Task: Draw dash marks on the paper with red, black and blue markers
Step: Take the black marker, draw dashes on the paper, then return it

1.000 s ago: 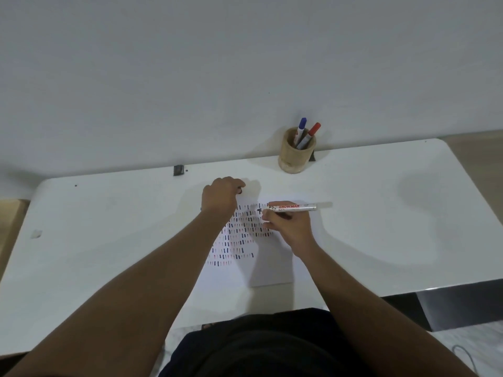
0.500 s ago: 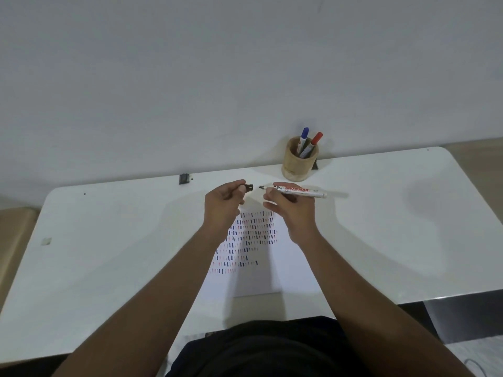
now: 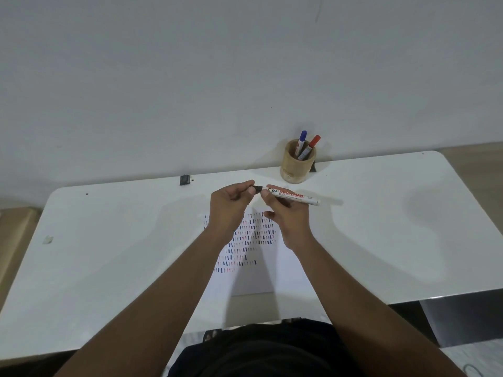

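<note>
My right hand (image 3: pixel 285 216) grips a white black-ink marker (image 3: pixel 295 196), held level above the far edge of the paper (image 3: pixel 261 273). My left hand (image 3: pixel 231 205) pinches the black cap (image 3: pixel 257 189), which sits over the marker's tip. The paper lies flat on the white table (image 3: pixel 109 254), and rows of red, black and blue dashes (image 3: pixel 245 240) fill its upper left part. A blue marker (image 3: pixel 301 141) and a red marker (image 3: pixel 311 146) stand in a wooden cup (image 3: pixel 296 165) at the table's back edge.
A small black clip (image 3: pixel 184 179) sits at the table's rear edge by the wall. A bit of tape (image 3: pixel 48 239) is stuck near the left edge. The table's right front corner drops off to a dark gap (image 3: pixel 462 322).
Both hands lifted off the paper and came together in the air. The cap in my left hand met the marker's tip.
</note>
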